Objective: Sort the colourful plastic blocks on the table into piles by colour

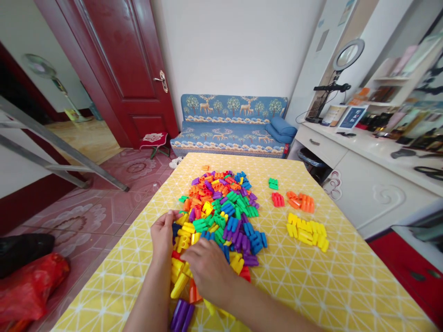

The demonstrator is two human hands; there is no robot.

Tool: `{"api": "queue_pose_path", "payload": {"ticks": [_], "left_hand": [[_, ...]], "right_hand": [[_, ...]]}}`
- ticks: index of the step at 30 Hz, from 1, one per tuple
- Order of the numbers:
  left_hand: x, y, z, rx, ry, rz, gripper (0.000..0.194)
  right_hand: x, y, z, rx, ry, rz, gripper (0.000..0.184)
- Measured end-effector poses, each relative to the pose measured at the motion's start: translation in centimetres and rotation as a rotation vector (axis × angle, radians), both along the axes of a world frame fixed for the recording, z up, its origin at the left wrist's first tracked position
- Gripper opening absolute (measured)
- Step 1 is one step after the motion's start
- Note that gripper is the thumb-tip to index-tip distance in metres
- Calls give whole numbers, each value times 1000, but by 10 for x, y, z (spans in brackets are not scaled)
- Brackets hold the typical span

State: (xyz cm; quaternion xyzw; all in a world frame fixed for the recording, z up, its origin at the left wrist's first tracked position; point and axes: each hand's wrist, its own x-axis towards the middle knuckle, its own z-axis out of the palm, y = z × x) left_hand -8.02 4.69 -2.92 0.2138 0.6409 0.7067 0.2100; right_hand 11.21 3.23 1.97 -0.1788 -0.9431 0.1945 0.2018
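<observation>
A heap of colourful plastic tube-shaped toy blocks covers the middle of the table, in green, yellow, orange, purple, blue and red. At the heap's left edge is my left hand, its thumb and fingers closed in a pinch; whatever they hold is too small to make out. My right hand reaches over the near part of the heap with curled fingers beside yellow blocks. Its fingertips are partly hidden, and I cannot tell what they grip. A purple block lies nearest to me, between my forearms.
Sorted by colour on the right are yellow blocks, orange blocks, red blocks and green blocks. They lie on a yellow patterned tablecloth. Beyond stands a blue sofa; a white dresser is at right.
</observation>
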Motion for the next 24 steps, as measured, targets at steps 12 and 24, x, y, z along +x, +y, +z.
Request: {"api": "queue_pose_path", "payload": {"ticks": [12, 24], "left_hand": [[-11, -3, 16, 150, -469, -30, 13], [-18, -7, 17, 157, -532, -79, 15]], "right_hand": [[-56, -2, -10, 329, -207, 97, 4], [-56, -10, 8, 179, -331, 28, 14]]}}
